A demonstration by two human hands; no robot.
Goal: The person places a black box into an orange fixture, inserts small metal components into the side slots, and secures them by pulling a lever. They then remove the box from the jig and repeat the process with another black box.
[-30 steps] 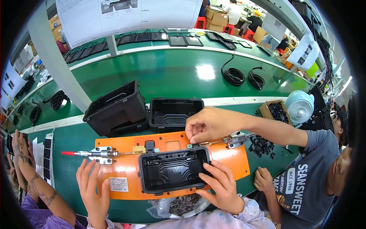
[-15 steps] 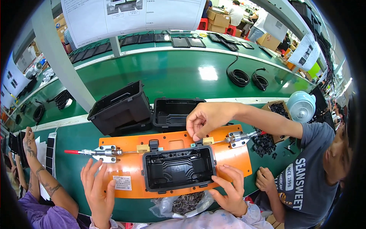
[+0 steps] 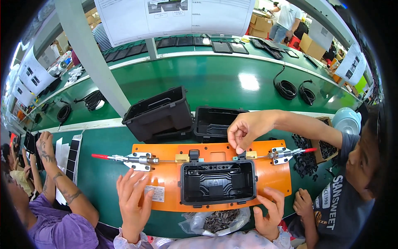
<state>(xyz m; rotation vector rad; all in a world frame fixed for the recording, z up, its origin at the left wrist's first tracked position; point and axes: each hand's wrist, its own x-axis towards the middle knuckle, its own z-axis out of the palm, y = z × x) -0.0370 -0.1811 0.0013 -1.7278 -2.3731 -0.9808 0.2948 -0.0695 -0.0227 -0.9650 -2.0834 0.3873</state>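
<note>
In front of me an orange fixture plate carries an open black plastic box, its hollow side up. My left hand hovers by the plate's left part, fingers spread, holding nothing. Close to the box's lower right corner, my right hand is open with curved fingers and nothing in it. A co-worker's hand reaches in from the right and pinches at the box's upper right hinge; anything in that pinch is hidden. Red-handled toggle clamps, one left and one right, flank the box.
Beyond the plate stand a tilted black box and a second black box. A plastic bag of metal pins lies at the near edge. Small black parts and a light-blue fan are right. Another person's tattooed arm is left.
The whole view has shifted, so the bench things sit farther right in the picture. My right hand has drawn slightly away from the box corner. The co-worker's hand stays at the hinge.
</note>
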